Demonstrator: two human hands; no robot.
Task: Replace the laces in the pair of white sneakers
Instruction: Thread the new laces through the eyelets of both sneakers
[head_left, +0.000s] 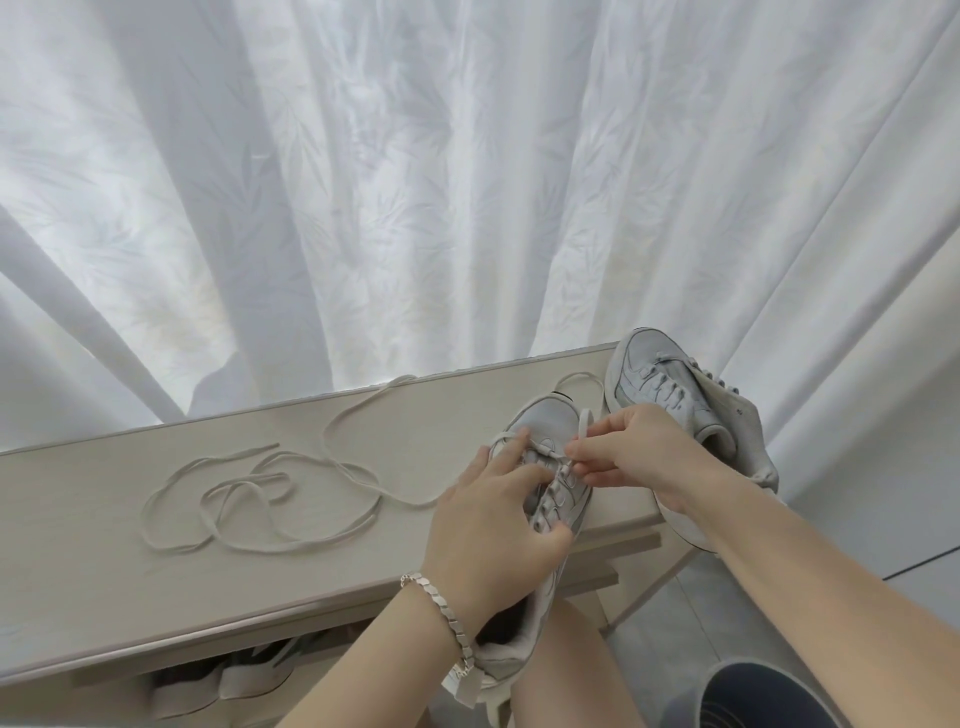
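Two white sneakers were present, both of smooth panelled material with rows of looped eyelets. The near sneaker lay under the left hand, toe pointing away from the person and heel overhanging the tabletop edge towards the wrist. The left hand gripped it from above, fingers curved over the eyelet rows and thumb bent against the side nearest the right hand. The right hand, just beside the left fingertips, pinched a flat off-white lace end between thumb and forefinger at the foremost eyelets; the remaining fingers were curled. The second sneaker lay just beyond and partly beneath the right hand, tilted, its tongue folded outward, at the end of the tabletop. To the outer side of the left hand, a flat loose lace lay in several overlapping loops, one strand running under that hand; whether it was one length or two could not be determined. The tabletop was pale, matt, wood-grained and long and narrow. One metal link bracelet sat on the left wrist. Beyond both hands hung a sheer white curtain with a faint leaf pattern, in deep folds.
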